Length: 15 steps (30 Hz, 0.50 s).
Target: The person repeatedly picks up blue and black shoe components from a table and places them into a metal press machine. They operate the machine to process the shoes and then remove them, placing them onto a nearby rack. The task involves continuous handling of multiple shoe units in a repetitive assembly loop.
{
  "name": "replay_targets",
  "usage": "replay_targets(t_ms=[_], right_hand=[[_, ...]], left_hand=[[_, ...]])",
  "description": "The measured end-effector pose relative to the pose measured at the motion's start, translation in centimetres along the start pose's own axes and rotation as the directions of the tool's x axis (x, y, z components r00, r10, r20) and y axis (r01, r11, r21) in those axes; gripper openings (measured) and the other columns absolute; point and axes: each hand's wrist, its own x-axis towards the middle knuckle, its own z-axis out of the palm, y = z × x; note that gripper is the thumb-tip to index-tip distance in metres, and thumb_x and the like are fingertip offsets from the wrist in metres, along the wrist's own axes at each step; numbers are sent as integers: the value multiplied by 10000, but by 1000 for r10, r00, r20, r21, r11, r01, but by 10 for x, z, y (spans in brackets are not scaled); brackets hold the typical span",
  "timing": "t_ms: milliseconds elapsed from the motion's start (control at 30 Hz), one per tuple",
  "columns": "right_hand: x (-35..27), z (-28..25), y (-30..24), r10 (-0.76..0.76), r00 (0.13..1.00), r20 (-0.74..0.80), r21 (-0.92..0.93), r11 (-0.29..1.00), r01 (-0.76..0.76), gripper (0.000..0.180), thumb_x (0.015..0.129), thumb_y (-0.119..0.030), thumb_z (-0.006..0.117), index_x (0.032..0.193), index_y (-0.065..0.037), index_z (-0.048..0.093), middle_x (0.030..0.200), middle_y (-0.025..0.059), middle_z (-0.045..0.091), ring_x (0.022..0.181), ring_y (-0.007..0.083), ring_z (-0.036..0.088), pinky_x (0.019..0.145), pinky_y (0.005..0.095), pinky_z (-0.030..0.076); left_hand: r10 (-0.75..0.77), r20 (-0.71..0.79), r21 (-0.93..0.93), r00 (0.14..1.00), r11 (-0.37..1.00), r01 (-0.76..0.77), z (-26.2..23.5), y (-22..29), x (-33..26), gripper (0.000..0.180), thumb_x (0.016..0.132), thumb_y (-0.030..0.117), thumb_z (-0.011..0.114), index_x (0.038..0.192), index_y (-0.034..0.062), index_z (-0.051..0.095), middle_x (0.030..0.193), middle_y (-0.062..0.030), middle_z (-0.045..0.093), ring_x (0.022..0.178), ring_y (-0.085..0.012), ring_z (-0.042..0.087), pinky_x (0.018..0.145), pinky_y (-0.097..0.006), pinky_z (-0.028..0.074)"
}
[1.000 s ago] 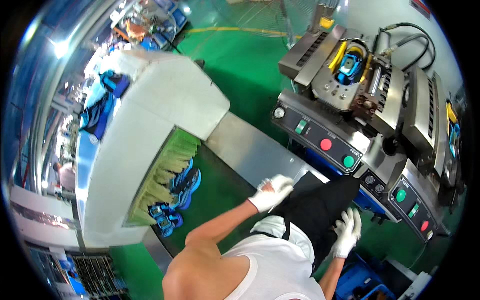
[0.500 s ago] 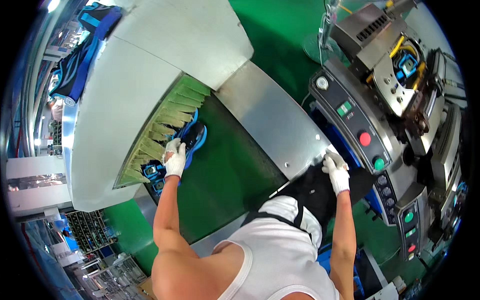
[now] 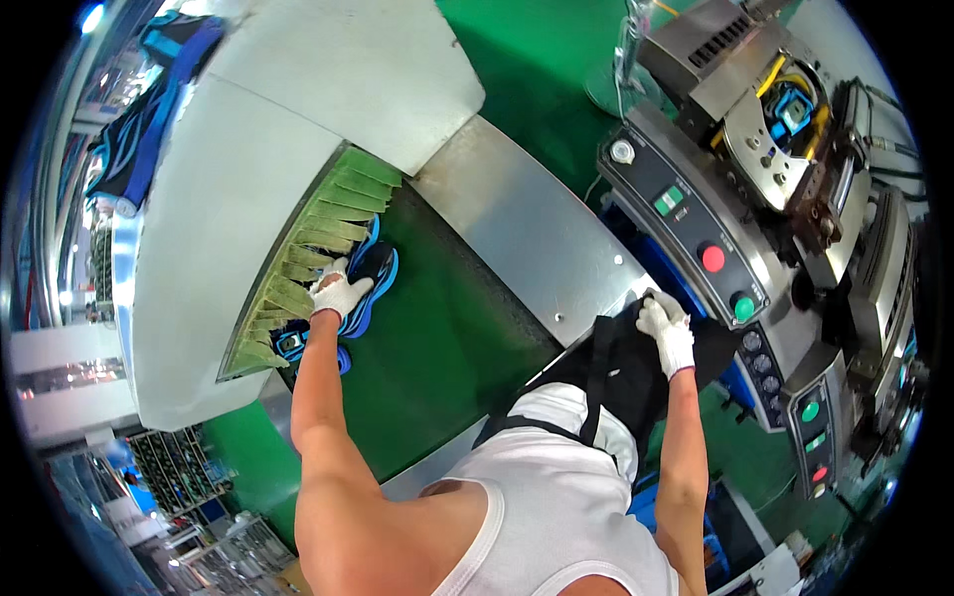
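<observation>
Green fringe [image 3: 328, 233] hangs along the opening of the white housing [image 3: 243, 209], right by the L hand [image 3: 340, 292]; it & the housing wall block the way on that side. 2nd shoe [image 3: 291, 344] sits just below the L wrist, partly under the fringe. More blue/black shoes [image 3: 149, 129] at far L, beyond the housing. On the R: press [image 3: 765, 139] w/ yellow parts & a blue piece inside, control panel [image 3: 686, 219] w/ red & green buttons in front.

Black/blue shoe [image 3: 376, 266] is on the green belt [image 3: 447, 308], heel or toe end (can't tell) by the fringe. L hand, gloved, touches it; can't tell if fingers close round it. R hand [image 3: 666, 323], gloved, fingers part-curled nr dark trousers [image 3: 626, 363]; can't tell if holding anything.

Edges: dark belt edge meets steel plate [image 3: 517, 223]. Open room: belt btwn shoe & plate.
</observation>
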Motion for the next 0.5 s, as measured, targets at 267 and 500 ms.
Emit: replay_targets(t_ms=[267, 500], right_hand=[[-14, 4, -12, -3, 1000, 19, -7, 1000, 3, 582, 1021, -315, 714, 1433, 77, 594, 1199, 173, 722, 1007, 218, 736, 882, 346, 620], [-15, 18, -7, -4, 1000, 6, 2, 1000, 4, 467, 1039, -259, 704, 1369, 63, 628, 1143, 131, 703, 990, 200, 702, 879, 351, 617]], left_hand=[[15, 293, 420, 956, 896, -143, 34, 11, 16, 749, 694, 614, 856, 1190, 61, 757, 1268, -151, 750, 1215, -335, 706, 1019, -493, 562], [163, 437, -109, 885, 986, -127, -16, 101, -49, 771, 787, 648, 799, 1254, 38, 732, 1310, -223, 728, 1246, -396, 687, 1103, -513, 496]])
